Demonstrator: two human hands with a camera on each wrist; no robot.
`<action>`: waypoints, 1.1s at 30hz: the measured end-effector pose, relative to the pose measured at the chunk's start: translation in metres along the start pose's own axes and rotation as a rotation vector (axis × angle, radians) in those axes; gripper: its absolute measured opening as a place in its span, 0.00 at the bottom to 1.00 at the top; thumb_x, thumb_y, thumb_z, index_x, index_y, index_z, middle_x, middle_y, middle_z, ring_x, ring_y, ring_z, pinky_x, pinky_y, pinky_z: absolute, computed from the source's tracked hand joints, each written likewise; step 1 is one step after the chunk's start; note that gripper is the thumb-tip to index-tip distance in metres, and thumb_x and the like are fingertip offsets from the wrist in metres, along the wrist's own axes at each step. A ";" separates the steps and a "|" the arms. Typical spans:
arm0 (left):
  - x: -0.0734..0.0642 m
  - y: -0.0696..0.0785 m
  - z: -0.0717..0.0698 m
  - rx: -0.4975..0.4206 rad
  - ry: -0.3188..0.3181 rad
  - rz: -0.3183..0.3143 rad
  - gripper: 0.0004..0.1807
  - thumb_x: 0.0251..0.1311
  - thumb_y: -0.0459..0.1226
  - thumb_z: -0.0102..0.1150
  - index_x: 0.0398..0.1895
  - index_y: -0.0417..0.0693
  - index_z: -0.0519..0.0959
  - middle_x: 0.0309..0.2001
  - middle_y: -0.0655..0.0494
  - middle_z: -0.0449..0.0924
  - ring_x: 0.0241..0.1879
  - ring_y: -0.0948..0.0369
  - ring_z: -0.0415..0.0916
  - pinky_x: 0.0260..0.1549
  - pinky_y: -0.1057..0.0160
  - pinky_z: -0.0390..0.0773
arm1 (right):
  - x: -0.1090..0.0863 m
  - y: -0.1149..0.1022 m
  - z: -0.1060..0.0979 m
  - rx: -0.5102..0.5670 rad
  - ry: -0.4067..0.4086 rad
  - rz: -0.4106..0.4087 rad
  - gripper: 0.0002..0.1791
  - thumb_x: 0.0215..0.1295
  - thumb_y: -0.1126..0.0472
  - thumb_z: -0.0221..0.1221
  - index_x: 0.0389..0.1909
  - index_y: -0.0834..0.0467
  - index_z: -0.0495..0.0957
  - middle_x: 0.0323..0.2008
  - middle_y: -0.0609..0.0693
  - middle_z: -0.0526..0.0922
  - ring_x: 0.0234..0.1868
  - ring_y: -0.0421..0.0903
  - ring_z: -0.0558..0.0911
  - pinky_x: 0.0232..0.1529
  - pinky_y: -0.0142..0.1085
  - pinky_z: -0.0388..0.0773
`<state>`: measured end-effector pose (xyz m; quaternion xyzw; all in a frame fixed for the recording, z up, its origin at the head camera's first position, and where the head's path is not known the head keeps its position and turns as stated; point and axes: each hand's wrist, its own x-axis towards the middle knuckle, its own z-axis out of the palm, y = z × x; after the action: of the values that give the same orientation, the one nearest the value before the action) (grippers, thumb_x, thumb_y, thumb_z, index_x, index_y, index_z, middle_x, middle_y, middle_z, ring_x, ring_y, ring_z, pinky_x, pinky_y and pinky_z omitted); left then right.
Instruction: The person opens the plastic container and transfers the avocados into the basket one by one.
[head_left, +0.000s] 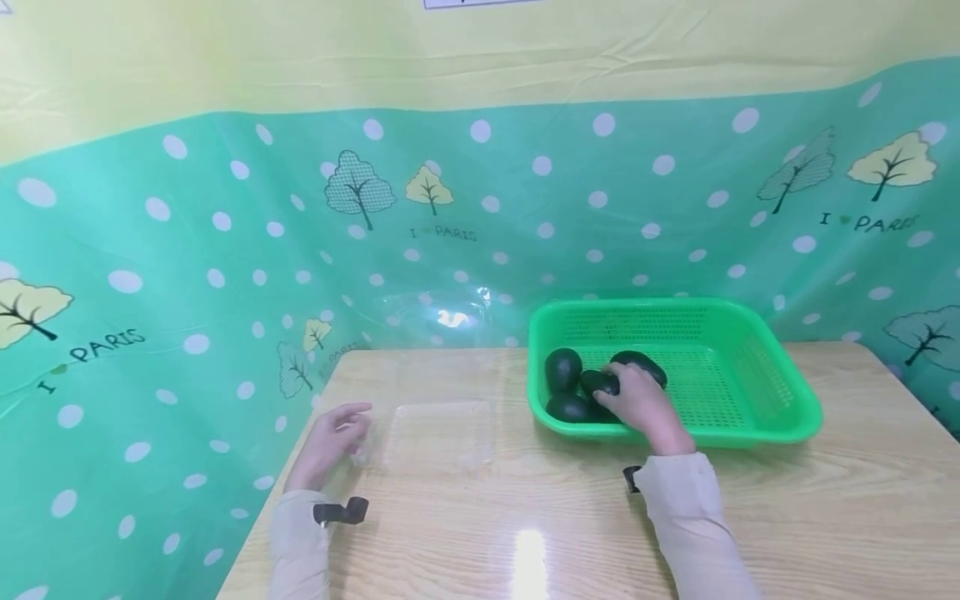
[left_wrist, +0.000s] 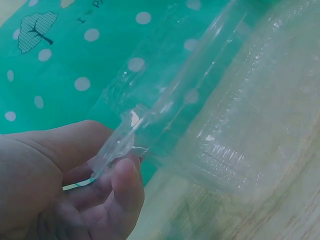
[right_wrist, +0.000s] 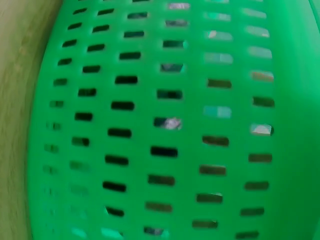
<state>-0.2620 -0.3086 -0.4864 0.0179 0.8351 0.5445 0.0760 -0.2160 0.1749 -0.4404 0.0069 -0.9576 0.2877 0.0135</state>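
Observation:
A clear plastic clamshell box [head_left: 441,435] stands on the table with its lid raised at the back. My left hand [head_left: 330,442] is at its left side; in the left wrist view thumb and fingers pinch the box's clear edge [left_wrist: 117,147]. My right hand [head_left: 643,402] reaches over the near rim into a green perforated basket [head_left: 797,396] and grips a dark avocado [head_left: 597,382]. More dark avocados [head_left: 563,367] lie around that hand. The right wrist view is filled by the basket's slotted wall [right_wrist: 145,107], which hides that hand.
A light wooden table [head_left: 555,508] carries the box on the left and the basket on the right. Behind it hangs a green dotted curtain [head_left: 510,208] with printed trees, close to the basket's far side. Light glares on the table's near part.

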 end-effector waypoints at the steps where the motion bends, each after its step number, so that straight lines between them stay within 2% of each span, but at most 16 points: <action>1: -0.001 0.000 0.000 0.007 0.002 0.002 0.27 0.71 0.37 0.54 0.69 0.35 0.66 0.57 0.34 0.73 0.41 0.57 0.77 0.34 0.64 0.83 | 0.000 0.001 -0.001 0.000 0.007 -0.008 0.29 0.68 0.56 0.60 0.65 0.68 0.70 0.64 0.73 0.69 0.65 0.71 0.67 0.59 0.65 0.70; 7: -0.004 0.002 0.000 0.034 0.007 0.011 0.27 0.71 0.40 0.56 0.69 0.37 0.68 0.55 0.35 0.75 0.40 0.58 0.77 0.35 0.64 0.83 | -0.001 0.004 -0.005 0.007 0.046 -0.060 0.25 0.68 0.58 0.61 0.62 0.68 0.73 0.60 0.71 0.73 0.61 0.70 0.71 0.58 0.64 0.71; 12: -0.001 0.002 0.001 0.021 -0.005 0.020 0.28 0.70 0.41 0.57 0.68 0.36 0.68 0.55 0.35 0.75 0.40 0.57 0.78 0.36 0.63 0.83 | -0.004 0.003 -0.014 0.015 0.068 -0.102 0.23 0.68 0.60 0.60 0.60 0.68 0.74 0.59 0.71 0.74 0.61 0.70 0.71 0.59 0.65 0.70; 17: 0.000 0.000 0.000 0.026 -0.018 0.014 0.30 0.70 0.42 0.57 0.69 0.35 0.66 0.55 0.35 0.75 0.42 0.55 0.78 0.35 0.63 0.83 | -0.009 0.000 -0.022 0.016 0.066 -0.130 0.23 0.70 0.59 0.59 0.61 0.67 0.74 0.61 0.69 0.73 0.64 0.69 0.69 0.61 0.65 0.69; 22: 0.000 0.003 0.000 0.037 -0.021 0.012 0.29 0.71 0.41 0.55 0.69 0.36 0.66 0.55 0.34 0.75 0.43 0.53 0.78 0.37 0.62 0.83 | -0.015 -0.002 -0.030 0.002 0.048 -0.163 0.23 0.70 0.59 0.59 0.62 0.66 0.73 0.62 0.69 0.72 0.65 0.69 0.68 0.62 0.65 0.67; 27: 0.001 0.007 0.000 0.084 -0.001 0.038 0.27 0.72 0.39 0.54 0.70 0.36 0.66 0.57 0.33 0.75 0.48 0.50 0.79 0.46 0.60 0.81 | -0.021 -0.005 -0.035 -0.006 0.040 -0.188 0.24 0.70 0.58 0.59 0.62 0.65 0.73 0.63 0.68 0.72 0.66 0.68 0.67 0.63 0.64 0.66; 33: -0.001 0.015 0.002 0.157 0.038 0.069 0.27 0.72 0.45 0.53 0.69 0.41 0.68 0.60 0.37 0.76 0.60 0.44 0.74 0.60 0.50 0.75 | -0.027 -0.005 -0.037 0.011 0.054 -0.175 0.21 0.70 0.59 0.59 0.61 0.64 0.75 0.63 0.66 0.73 0.68 0.69 0.65 0.64 0.65 0.65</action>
<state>-0.2616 -0.3007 -0.4734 0.0424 0.8754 0.4799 0.0396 -0.1880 0.1918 -0.4075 0.0830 -0.9510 0.2909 0.0646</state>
